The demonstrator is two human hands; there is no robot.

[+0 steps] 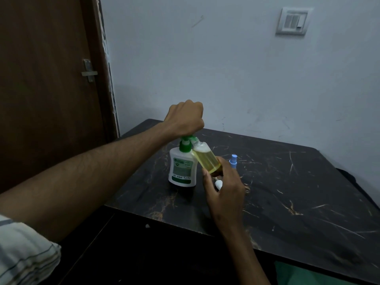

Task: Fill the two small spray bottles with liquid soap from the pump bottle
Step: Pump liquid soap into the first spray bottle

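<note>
Under the left hand (185, 118), whose grip is curled down over the green pump head, the white pump bottle (182, 167) stands upright on the black marbled worktop (287, 192). Just right of that grip, the right hand (223, 188) holds a small clear spray bottle (205, 158) tilted, its open neck up against the pump spout and its body mostly full of yellow liquid soap; the right grip is clamped round the bottle's lower end. A white cap (218, 184) shows at the right palm. Beyond the right hand, a blue spray top (234, 160) stands on the worktop.
</note>
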